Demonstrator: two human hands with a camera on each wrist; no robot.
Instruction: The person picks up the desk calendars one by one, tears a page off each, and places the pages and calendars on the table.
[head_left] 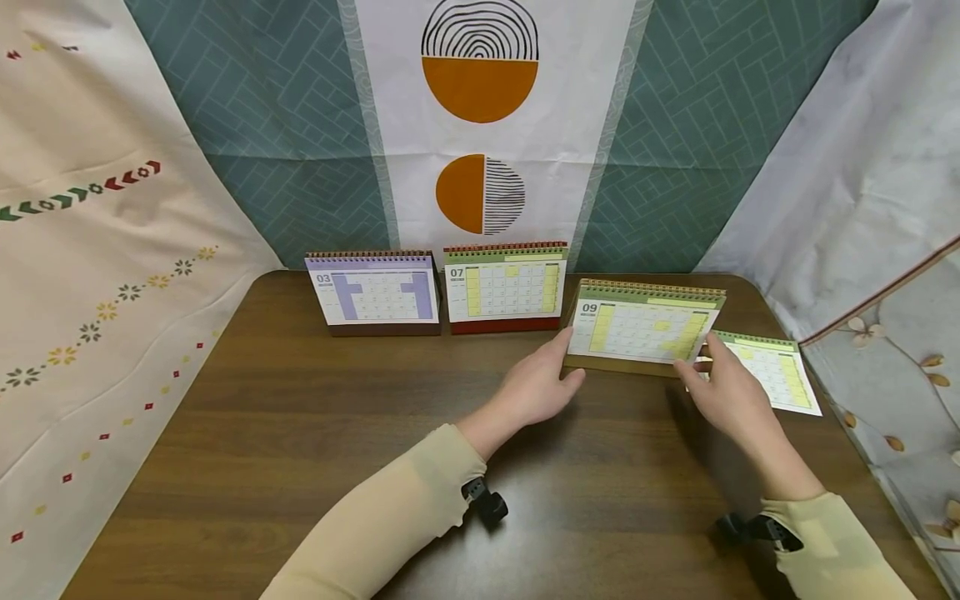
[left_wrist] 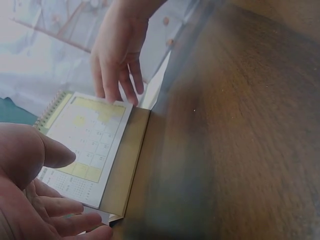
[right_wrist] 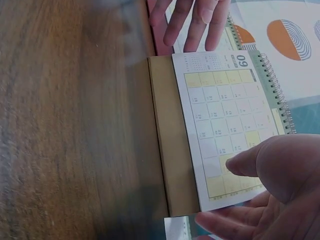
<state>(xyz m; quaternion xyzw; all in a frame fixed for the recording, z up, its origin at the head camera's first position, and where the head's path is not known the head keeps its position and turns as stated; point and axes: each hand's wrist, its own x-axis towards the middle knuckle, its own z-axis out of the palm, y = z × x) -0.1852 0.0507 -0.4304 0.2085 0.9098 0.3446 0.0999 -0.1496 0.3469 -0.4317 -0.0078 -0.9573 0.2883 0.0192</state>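
Observation:
A green-topped desk calendar marked 09 point(head_left: 630, 329) stands on a tan base, its page facing me, between my two hands. Beside its left edge is my left hand point(head_left: 536, 387), fingertips right at the edge and thumb held apart in front. My right hand point(head_left: 727, 387) is at the right edge, its thumb in front of the lower corner and the fingers fairly straight along the side. In the right wrist view that thumb overlaps the page point(right_wrist: 220, 115). Another green-topped calendar point(head_left: 780, 375) sits to the right, partly hidden behind the right hand.
To the left stand a calendar marked 07 point(head_left: 510, 287) with a red base and a purple one marked 03 point(head_left: 378, 292). They line the back of the brown wooden table point(head_left: 300, 433). Printed cloths point(head_left: 270, 108) hang behind and along both sides.

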